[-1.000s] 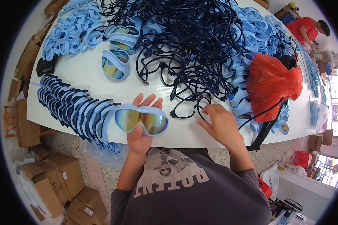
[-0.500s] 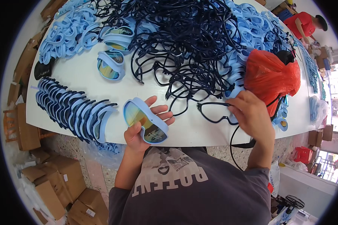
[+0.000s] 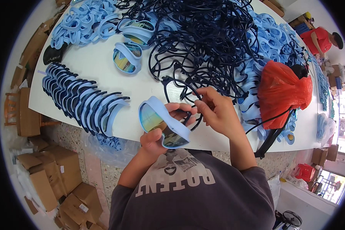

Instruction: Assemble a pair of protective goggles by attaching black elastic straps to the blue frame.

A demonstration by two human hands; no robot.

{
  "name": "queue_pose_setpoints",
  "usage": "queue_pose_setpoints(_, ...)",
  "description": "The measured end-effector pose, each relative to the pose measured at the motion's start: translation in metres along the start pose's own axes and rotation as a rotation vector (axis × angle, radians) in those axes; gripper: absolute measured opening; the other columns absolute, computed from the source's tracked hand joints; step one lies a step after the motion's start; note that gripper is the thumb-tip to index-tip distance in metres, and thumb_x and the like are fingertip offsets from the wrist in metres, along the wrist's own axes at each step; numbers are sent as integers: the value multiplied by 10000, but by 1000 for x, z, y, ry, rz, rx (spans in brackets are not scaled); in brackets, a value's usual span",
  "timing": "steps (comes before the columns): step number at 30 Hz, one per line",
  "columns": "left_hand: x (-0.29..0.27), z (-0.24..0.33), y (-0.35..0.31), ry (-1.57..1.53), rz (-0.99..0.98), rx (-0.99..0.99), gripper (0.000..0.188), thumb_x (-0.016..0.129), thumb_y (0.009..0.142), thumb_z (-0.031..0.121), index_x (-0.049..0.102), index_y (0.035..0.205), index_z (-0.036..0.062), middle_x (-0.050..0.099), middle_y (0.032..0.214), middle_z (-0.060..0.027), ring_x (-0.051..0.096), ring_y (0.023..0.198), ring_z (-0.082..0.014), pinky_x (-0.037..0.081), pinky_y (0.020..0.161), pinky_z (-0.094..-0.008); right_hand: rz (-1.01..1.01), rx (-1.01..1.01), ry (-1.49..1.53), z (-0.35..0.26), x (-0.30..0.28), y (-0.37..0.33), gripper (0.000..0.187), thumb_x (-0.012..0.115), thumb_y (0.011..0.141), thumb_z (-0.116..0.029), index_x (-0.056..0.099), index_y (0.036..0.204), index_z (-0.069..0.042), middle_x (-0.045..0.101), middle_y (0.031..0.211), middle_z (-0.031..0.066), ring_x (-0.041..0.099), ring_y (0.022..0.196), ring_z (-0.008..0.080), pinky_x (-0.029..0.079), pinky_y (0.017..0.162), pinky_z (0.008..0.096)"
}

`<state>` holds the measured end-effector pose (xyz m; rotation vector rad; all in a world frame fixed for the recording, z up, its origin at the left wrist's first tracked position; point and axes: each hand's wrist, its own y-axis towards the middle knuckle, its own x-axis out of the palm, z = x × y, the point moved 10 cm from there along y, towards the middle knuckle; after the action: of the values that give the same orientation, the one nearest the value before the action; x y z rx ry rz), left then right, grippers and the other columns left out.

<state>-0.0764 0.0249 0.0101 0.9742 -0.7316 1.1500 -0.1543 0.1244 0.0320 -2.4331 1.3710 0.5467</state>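
In my left hand (image 3: 151, 142), closed with the thumb on the near edge, is a pair of light blue goggles (image 3: 165, 117) with a yellow-green mirrored lens. My right hand (image 3: 219, 113) pinches a thin black glasses frame (image 3: 176, 79) between thumb and fingers. The frame sits just behind and right of the goggles, partly hidden by them and by my left fingertips. Whether frame and goggles touch cannot be made out. Beyond my hands lies a tangled heap of black frames (image 3: 207, 38). Two more light blue goggles (image 3: 127, 57) with mirrored lenses rest left of that heap.
At the left, a curved row of nested blue and black frames (image 3: 84, 100) stands on the white table (image 3: 99, 71). Light blue frames (image 3: 82, 25) are heaped at the back. A red plastic bag (image 3: 281, 94) sits at the right. Cardboard boxes (image 3: 57, 168) stand on the floor.
My right hand has moved left, bringing a black frame from the right side of the table up to the goggles. My left fingers have curled in. The view has shifted slightly.
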Motion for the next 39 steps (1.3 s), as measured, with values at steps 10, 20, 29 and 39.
queue_pose_setpoints(10, -2, -15, -9, -43, -28, -91, 621, 619, 822, 298, 378, 1298, -20, 479, 1232, -265, 466, 1210, -364, 326, 1064, -440, 166, 28, 134, 55, 13, 24, 115, 599, 861, -62, 594, 959, -3, 613, 722, 18, 496, 503, 37, 389, 437, 195)
queue_pose_setpoints(20, -61, 16, 4, 148, 421, -182, 677, 598, 775, 88, 291, 1351, -92, 479, 1272, -217, 475, 1202, -337, 398, 1008, -450, 270, -46, 418, 24, -29, 11, 127, 641, 841, -37, 592, 947, 12, 562, 683, -5, 468, 521, 30, 341, 438, 166)
queue_pose_setpoints(29, -65, 19, 4, 41, 545, -37, 711, 602, 828, 2, 201, 1409, 89, 465, 1255, -209, 526, 1124, -397, 471, 922, -477, 6, -14, 756, 23, 25, -3, 147, 624, 864, -64, 578, 976, 20, 599, 758, 41, 495, 501, 43, 375, 397, 173)
queue_pose_setpoints(39, -60, 33, 8, 127, 521, 64, 569, 483, 940, 254, 225, 1415, 79, 468, 1270, -128, 499, 1158, -251, 421, 970, -405, -42, -28, 595, 5, 43, 2, 145, 618, 883, -100, 564, 952, 15, 596, 754, 26, 509, 519, 31, 394, 434, 170)
